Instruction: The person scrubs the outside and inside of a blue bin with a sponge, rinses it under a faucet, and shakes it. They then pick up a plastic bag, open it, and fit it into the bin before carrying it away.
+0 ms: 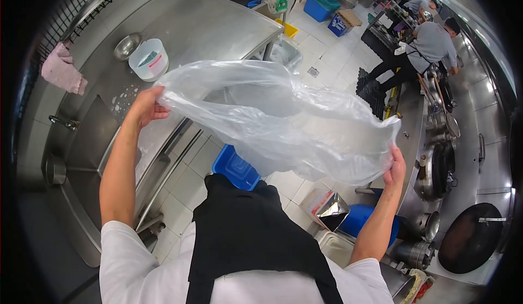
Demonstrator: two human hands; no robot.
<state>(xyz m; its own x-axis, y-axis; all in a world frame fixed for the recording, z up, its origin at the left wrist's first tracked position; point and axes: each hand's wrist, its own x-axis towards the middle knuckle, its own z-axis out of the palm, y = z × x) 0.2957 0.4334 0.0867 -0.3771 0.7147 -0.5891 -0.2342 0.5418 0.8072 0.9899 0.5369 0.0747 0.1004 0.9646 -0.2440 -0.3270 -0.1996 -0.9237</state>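
- Clear plastic: 1 large bag (283, 124) spreads in the air across the middle of the frame, above the floor tiles and 1 blue crate (235, 168).
- Left hand (146, 108), left of centre, is clenched on the bag's upper left edge, with the fingers curled into the film.
- Right hand (395, 168), right of centre, grasps the bag's lower right corner, pinching the film.
- Steel counter (218, 26), upper left, carries 1 white tub (149, 59) and 1 metal bowl (126, 46), just beside each other.
- 1 pink cloth (62, 70) hangs at the far left edge.
- 1 black apron (245, 244) covers the person's front at bottom centre.
- 2 blue bins (322, 3) stand on the floor at top centre.
- 2 other people (430, 45) work at the upper right, well apart from the bag.
- 1 dark wok (471, 238) sits at the lower right.
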